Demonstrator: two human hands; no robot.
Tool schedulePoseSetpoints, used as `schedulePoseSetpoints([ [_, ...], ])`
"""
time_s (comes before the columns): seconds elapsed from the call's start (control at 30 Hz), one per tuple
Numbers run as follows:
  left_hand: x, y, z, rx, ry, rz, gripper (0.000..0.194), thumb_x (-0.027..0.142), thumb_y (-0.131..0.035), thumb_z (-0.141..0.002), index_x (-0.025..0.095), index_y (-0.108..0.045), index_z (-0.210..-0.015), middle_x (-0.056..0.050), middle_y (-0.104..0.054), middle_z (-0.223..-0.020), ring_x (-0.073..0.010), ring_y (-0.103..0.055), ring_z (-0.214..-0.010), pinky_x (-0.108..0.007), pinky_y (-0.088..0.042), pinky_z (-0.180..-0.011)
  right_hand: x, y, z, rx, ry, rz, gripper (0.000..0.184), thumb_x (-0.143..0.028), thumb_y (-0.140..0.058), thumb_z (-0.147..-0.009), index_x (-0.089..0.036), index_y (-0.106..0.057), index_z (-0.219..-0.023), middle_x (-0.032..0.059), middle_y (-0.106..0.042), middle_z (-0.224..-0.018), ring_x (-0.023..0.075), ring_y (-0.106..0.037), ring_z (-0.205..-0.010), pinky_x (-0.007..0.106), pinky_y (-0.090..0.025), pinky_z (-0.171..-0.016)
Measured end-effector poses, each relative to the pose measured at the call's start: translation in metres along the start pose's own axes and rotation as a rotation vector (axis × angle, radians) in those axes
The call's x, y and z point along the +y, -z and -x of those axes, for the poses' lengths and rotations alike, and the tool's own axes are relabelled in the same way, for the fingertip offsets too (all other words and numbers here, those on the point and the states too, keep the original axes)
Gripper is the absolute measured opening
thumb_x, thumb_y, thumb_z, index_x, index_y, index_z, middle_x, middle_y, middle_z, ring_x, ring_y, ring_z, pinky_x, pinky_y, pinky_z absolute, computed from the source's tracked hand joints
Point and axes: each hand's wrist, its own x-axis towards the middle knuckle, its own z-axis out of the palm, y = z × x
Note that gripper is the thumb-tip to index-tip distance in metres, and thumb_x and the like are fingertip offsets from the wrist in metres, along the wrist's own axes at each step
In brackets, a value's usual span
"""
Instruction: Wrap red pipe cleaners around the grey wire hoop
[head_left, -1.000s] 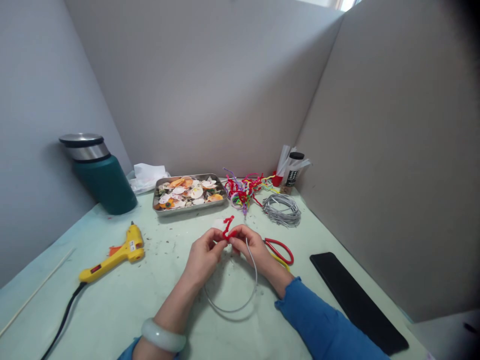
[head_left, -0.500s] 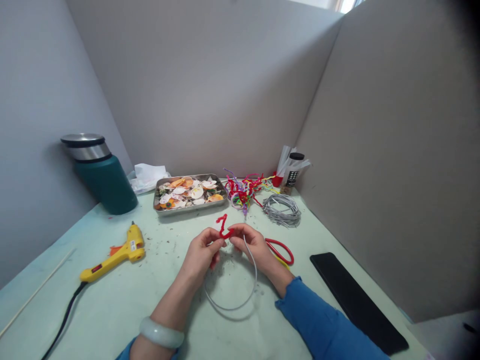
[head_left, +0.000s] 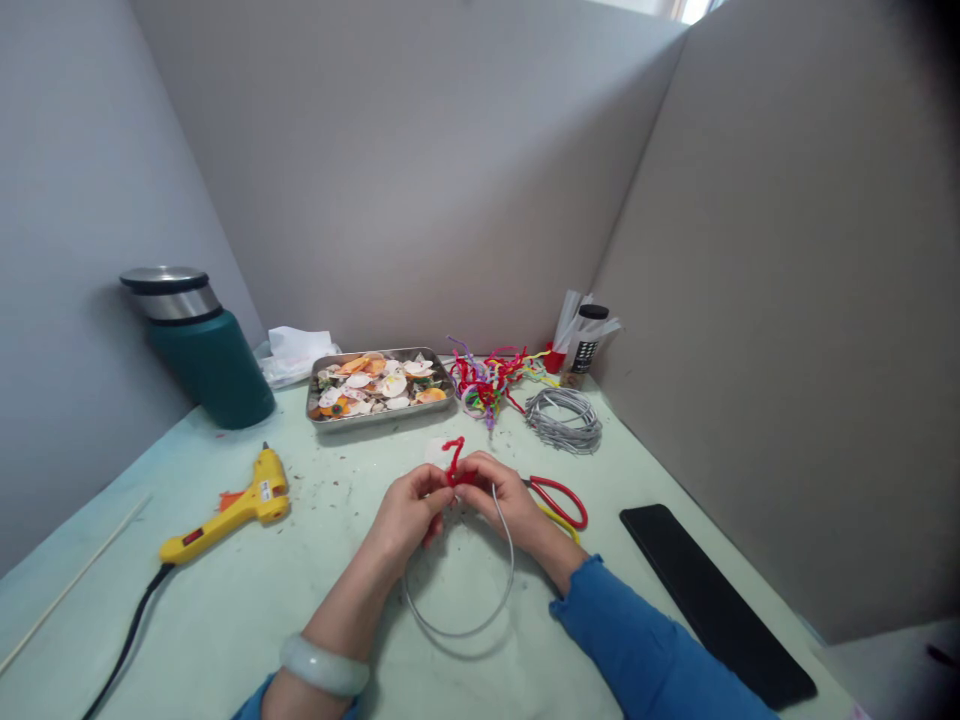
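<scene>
My left hand and my right hand meet over the middle of the table, fingers pinched together. Between the fingertips is a short red pipe cleaner, its bent end sticking up. A grey wire ring hangs down from the same spot, its loop curving below both hands. The fingers hide where wire and pipe cleaner meet. Beside my right wrist lie scissors with red and yellow handles, partly covered by that hand.
On the left are a yellow glue gun, a thin pale stick and a green bottle. A metal tray of shells, colourful pipe cleaners, a wire coil and a black-lidded jar line the back. At right lies a black strip.
The upright end of the red pipe cleaner has shifted slightly right, and its lower part sits closer between the fingers. Both hands have moved a little lower and nearer together.
</scene>
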Motion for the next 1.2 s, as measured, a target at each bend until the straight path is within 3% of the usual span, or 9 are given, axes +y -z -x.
schedulePoseSetpoints([
  [0.23,0.0034,0.0006,0.0011,-0.016,0.07,0.035,0.022,0.031,-0.065,-0.064,0.016,-0.053,-0.074,0.008,-0.043,-0.047,-0.0021,-0.025,-0.033,-0.016,-0.014,-0.032,-0.0008,0.0025,0.0009,-0.042,0.047,-0.047,0.008,-0.018,-0.055,-0.082,-0.02,-0.063,-0.082,0.0041,-0.055,-0.087,0.0169,-0.053,-0.085,0.029,-0.042,-0.078],
  [0.67,0.0027,0.0068,0.0,-0.116,0.181,0.158,0.037,0.046,-0.069,-0.065,0.013,-0.057,-0.076,0.009,-0.034,-0.045,-0.001,-0.018,-0.035,-0.019,-0.007,-0.035,-0.004,0.0051,0.0021,-0.062,0.038,-0.069,0.008,-0.021,-0.055,-0.083,-0.019,-0.062,-0.086,0.005,-0.054,-0.094,0.017,-0.053,-0.089,0.03,-0.042,-0.082],
  [0.93,0.0053,0.0054,0.0004,-0.088,0.194,0.158,0.037,0.048,-0.067,-0.065,0.014,-0.055,-0.07,0.01,-0.03,-0.045,-0.0008,-0.016,-0.036,-0.019,-0.006,-0.036,-0.0045,0.0043,0.002,-0.042,-0.028,-0.062,0.01,-0.021,-0.053,-0.083,-0.019,-0.06,-0.091,0.0034,-0.054,-0.091,0.0144,-0.053,-0.079,0.026,-0.043,-0.072],
  [1.2,0.0029,0.0073,-0.0012,-0.062,0.187,0.165,0.035,0.047,-0.066,-0.067,0.014,-0.054,-0.072,0.009,-0.031,-0.048,-0.0012,-0.015,-0.037,-0.019,-0.006,-0.036,-0.0052,0.0056,0.0014,-0.055,0.005,-0.097,0.019,-0.02,-0.053,-0.083,-0.02,-0.061,-0.099,0.0048,-0.056,-0.098,0.0172,-0.055,-0.093,0.029,-0.044,-0.081],
])
